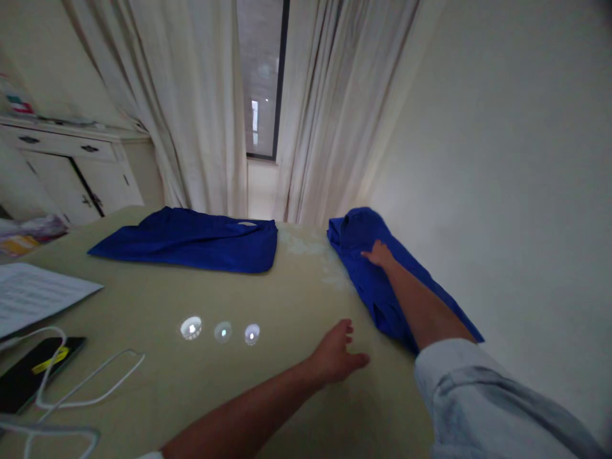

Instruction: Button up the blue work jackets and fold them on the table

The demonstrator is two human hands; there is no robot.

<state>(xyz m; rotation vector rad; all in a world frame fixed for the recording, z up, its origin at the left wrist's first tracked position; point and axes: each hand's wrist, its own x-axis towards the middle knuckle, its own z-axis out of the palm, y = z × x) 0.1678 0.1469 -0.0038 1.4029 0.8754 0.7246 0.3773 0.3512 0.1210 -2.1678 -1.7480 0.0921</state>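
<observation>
A blue collared shirt [356, 233] lies folded lengthwise along the table's right side, its collar at the far end. My right hand [381, 255] rests on the shirt just below the collar, fingers loosely spread and not closed on the cloth. My right forearm hides part of the shirt. Nearer to me, my left hand [335, 357] hovers over the table with its fingers apart and nothing in them. Across the table at the far left lies a second folded blue garment [205, 245] with a small white patch near its far edge; its kind is unclear.
The pale glossy table [215, 395] reflects several lights. On its left are a printed sheet [38, 296], a dark flat device [23, 376] with a yellow mark and a looped white cable [102, 398]. A white wall [516, 166] borders the right side; curtains [196, 115] and a cabinet [71, 159] stand behind.
</observation>
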